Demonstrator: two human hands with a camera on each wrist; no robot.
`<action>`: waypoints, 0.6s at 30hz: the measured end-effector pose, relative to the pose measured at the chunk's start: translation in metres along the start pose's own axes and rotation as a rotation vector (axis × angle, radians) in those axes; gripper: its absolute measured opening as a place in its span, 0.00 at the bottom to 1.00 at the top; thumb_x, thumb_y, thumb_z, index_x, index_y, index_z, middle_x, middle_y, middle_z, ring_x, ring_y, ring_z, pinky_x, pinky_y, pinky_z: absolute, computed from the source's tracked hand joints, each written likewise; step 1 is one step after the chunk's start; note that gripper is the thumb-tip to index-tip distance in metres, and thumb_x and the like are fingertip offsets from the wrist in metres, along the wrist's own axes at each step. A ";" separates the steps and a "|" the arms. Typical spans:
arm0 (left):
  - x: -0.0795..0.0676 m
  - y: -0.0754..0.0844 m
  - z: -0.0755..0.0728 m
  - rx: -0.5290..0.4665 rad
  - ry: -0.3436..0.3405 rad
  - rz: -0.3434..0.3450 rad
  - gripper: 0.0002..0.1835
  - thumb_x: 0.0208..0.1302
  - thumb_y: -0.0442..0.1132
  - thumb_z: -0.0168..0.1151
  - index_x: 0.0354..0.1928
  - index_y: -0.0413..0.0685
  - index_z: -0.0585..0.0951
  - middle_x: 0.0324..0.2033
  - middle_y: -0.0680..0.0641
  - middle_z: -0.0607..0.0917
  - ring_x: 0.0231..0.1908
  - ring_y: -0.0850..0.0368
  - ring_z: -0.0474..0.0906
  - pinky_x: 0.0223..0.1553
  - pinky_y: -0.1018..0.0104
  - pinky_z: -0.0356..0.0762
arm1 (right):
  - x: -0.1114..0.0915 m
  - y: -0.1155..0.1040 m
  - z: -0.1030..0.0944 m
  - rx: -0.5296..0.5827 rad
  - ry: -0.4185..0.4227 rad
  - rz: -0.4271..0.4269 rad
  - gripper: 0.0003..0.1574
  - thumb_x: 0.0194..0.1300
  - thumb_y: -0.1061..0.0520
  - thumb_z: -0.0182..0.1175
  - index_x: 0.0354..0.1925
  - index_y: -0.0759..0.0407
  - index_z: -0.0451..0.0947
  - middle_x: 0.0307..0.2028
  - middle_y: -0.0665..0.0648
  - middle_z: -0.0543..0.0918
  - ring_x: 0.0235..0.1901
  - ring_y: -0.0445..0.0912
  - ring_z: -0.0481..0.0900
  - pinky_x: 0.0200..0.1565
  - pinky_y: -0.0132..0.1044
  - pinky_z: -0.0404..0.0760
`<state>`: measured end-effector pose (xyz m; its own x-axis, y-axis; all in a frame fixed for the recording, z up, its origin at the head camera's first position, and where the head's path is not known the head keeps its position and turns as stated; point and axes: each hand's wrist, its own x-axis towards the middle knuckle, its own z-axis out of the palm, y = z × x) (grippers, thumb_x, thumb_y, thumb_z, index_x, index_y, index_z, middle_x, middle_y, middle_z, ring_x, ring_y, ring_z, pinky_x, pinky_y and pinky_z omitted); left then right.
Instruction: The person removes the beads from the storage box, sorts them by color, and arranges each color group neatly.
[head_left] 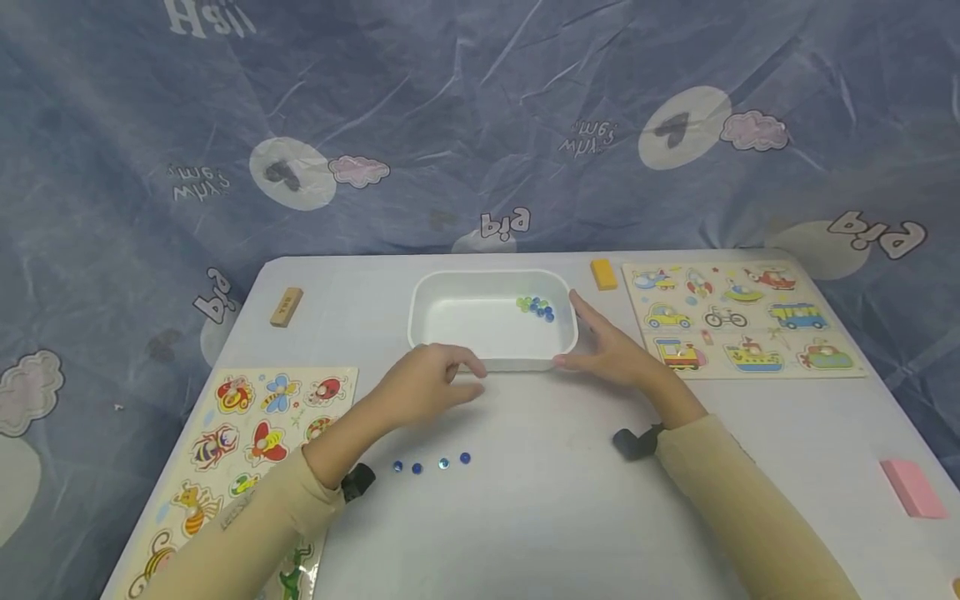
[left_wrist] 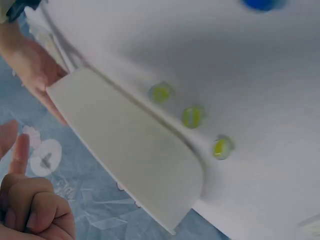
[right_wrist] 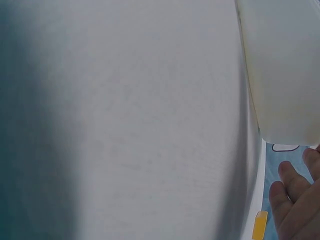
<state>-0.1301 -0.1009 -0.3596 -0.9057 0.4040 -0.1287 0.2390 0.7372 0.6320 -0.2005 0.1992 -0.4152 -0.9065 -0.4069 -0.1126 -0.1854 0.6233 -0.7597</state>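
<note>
A white tray (head_left: 495, 362) lies on the table, with several yellow-green and blue glass marbles (head_left: 536, 308) inside near its right end. My right hand (head_left: 611, 350) rests against that end, fingers along the side wall and thumb at the front corner. By the tray's front left is my left hand (head_left: 431, 383), index finger and thumb apart with nothing between them, the other fingers bent. Three yellow-green marbles (left_wrist: 192, 117) sit on the table beside the tray in the left wrist view; the left hand hides them from the head view. Several blue marbles (head_left: 417, 468) lie in a loose row nearer me.
An insect puzzle board (head_left: 247, 425) lies under the left forearm. At the back right is a vehicle puzzle board (head_left: 738, 321), with a yellow block (head_left: 603, 274) next to it. A wooden block (head_left: 287, 307) stands back left, a pink block (head_left: 913, 488) far right.
</note>
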 end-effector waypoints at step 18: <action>0.124 0.008 0.013 -0.143 0.124 0.010 0.16 0.57 0.47 0.67 0.48 0.56 0.81 0.21 0.52 0.71 0.21 0.60 0.64 0.21 0.69 0.65 | 0.005 0.015 0.004 -0.002 0.017 -0.003 0.71 0.47 0.33 0.69 0.74 0.40 0.34 0.75 0.45 0.40 0.75 0.49 0.37 0.71 0.55 0.44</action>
<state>-0.2361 -0.0372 -0.3806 -0.9417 0.3350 -0.0323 0.2043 0.6454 0.7360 -0.2060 0.2040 -0.4293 -0.9121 -0.3978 -0.0993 -0.1893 0.6235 -0.7586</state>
